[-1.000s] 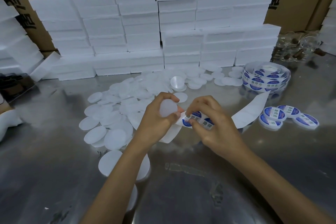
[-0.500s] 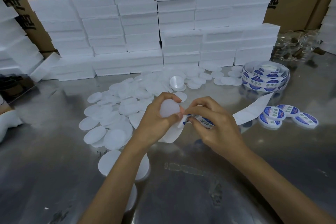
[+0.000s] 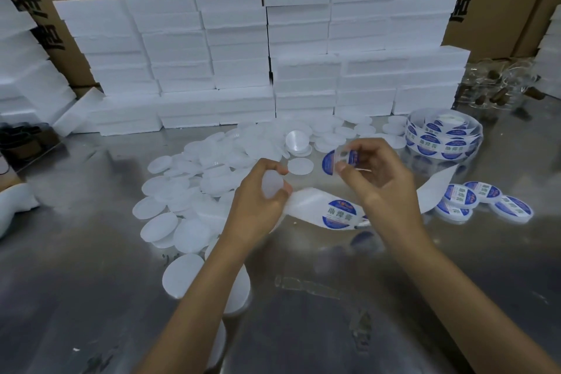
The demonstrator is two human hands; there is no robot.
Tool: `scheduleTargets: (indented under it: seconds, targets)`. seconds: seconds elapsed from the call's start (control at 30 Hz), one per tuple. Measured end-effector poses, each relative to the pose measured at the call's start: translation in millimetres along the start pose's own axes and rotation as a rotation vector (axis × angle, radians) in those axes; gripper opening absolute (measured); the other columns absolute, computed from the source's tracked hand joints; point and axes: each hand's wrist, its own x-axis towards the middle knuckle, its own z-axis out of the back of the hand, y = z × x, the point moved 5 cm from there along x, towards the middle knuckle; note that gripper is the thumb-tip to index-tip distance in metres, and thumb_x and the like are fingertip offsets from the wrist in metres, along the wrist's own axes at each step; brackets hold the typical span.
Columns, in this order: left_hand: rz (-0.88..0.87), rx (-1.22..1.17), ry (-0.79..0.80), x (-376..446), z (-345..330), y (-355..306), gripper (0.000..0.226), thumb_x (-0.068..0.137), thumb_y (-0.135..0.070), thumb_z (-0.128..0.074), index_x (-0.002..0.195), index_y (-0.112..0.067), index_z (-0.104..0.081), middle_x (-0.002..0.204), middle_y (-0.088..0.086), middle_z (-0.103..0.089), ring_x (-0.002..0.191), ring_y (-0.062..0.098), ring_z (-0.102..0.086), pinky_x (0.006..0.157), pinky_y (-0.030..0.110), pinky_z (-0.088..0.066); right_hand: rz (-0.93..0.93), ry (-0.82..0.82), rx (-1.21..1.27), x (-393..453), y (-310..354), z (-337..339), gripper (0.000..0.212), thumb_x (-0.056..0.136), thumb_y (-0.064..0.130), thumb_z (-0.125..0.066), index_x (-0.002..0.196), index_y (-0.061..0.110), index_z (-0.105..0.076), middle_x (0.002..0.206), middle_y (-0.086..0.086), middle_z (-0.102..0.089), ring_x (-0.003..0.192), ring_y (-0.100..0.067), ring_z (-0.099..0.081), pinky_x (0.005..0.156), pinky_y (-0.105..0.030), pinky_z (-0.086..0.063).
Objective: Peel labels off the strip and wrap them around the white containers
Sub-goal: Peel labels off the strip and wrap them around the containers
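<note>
**Peeling a label over the steel table**

Running left to right across the table (image 3: 91, 252), the strip (image 3: 309, 206) ends under my left hand (image 3: 255, 209), which grips a white container (image 3: 272, 188). My right hand (image 3: 382, 179) pinches a peeled label (image 3: 331, 161), raised, standing on edge.

A reflective metal table (image 3: 394, 297) fills the foreground. Stacked white foam blocks (image 3: 212, 48) form a wall along the table's far edge, with further stacks beyond its left edge. Brown cardboard cartons (image 3: 501, 3) printed with black characters stand directly behind the foam blocks.
</note>
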Motion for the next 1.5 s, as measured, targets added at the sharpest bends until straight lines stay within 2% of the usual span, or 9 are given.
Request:
scheduleTargets:
  seconds: [0.07,0.13,0.2,0.3,0.6,0.93,1.23,1.4,1.5]
  targets:
    - [0.054,-0.155,-0.038,0,3,-2,0.009,0.097,-0.037,-0.06,0.105,-0.038,-0.056,0.107,-0.022,-0.06,0.103,0.003,-0.058,0.077,0.005,-0.04,-0.057,-0.005,0.077,8,2,-5,0.021,0.086,-0.001,-0.07,0.097,0.016,-0.063,0.096,-0.002,-0.069,0.089,-0.017,-0.066,0.085,-0.031,-0.055]
    - [0.152,-0.446,-0.063,2,7,-2,0.031,0.097,-0.055,-0.047,0.119,-0.035,-0.058,0.11,-0.004,-0.071,0.109,0.018,-0.064,0.089,0.025,-0.05,-0.111,0.034,0.122,13,2,-17,0.024,0.084,-0.003,-0.072,0.096,0.016,-0.064,0.094,-0.001,-0.07,0.082,-0.012,-0.067,0.078,-0.028,-0.058]
    - [0.206,-0.766,-0.048,3,10,-2,0.05,0.102,-0.058,-0.031,0.131,-0.027,-0.056,0.101,0.004,-0.077,0.105,0.024,-0.07,0.096,0.041,-0.051,-0.149,0.084,0.146,13,2,-34,0.024,0.082,-0.004,-0.073,0.095,0.015,-0.065,0.091,0.001,-0.07,0.076,-0.008,-0.067,0.068,-0.023,-0.057]
    - [0.259,-1.012,0.04,0,8,-2,0.066,0.1,-0.064,-0.024,0.136,-0.02,-0.057,0.12,0.014,-0.072,0.113,0.029,-0.068,0.101,0.044,-0.051,-0.146,0.148,0.141,9,0,-57,0.026,0.081,-0.001,-0.075,0.094,0.018,-0.063,0.091,0.0,-0.068,0.073,-0.007,-0.066,0.064,-0.019,-0.053]
    - [0.214,-1.059,0.202,-2,-6,-11,0.075,0.094,-0.067,-0.024,0.129,-0.01,-0.058,0.128,0.021,-0.064,0.124,0.033,-0.059,0.111,0.042,-0.043,-0.088,0.139,-0.009,4,-7,-64,0.029,0.082,0.007,-0.077,0.09,0.029,-0.06,0.089,0.013,-0.066,0.081,-0.007,-0.066,0.072,-0.02,-0.057]
    - [0.198,-1.019,0.176,-3,-6,-18,0.08,0.089,-0.062,-0.03,0.138,-0.002,-0.051,0.139,0.028,-0.055,0.131,0.038,-0.053,0.113,0.046,-0.041,-0.091,0.137,0.005,4,-15,-63,0.027,0.081,0.009,-0.077,0.094,0.027,-0.061,0.091,0.011,-0.066,0.079,-0.005,-0.066,0.067,-0.017,-0.053]
    - [0.188,-0.952,0.199,-5,-10,-19,0.071,0.103,-0.053,-0.019,0.138,0.001,-0.049,0.138,0.027,-0.055,0.131,0.038,-0.053,0.115,0.049,-0.04,0.011,0.155,-0.107,1,-12,-64,0.037,0.083,0.015,-0.076,0.09,0.044,-0.056,0.093,0.025,-0.063,0.086,-0.003,-0.065,0.066,-0.013,-0.052]
    - [0.137,-0.956,0.194,-8,-8,-26,0.074,0.09,-0.054,-0.033,0.135,0.002,-0.05,0.136,0.03,-0.055,0.13,0.04,-0.053,0.11,0.044,-0.043,-0.002,0.134,-0.121,2,-14,-63,0.033,0.082,0.02,-0.078,0.09,0.044,-0.056,0.088,0.022,-0.065,0.082,-0.005,-0.066,0.068,-0.017,-0.054]
    - [0.094,-0.937,0.188,-9,-7,-29,0.065,0.09,-0.051,-0.033,0.127,-0.002,-0.054,0.122,0.022,-0.06,0.118,0.034,-0.058,0.109,0.042,-0.044,0.023,0.096,-0.184,-2,-12,-61,0.031,0.083,0.025,-0.078,0.099,0.043,-0.057,0.087,0.025,-0.062,0.077,-0.001,-0.064,0.064,-0.012,-0.051]
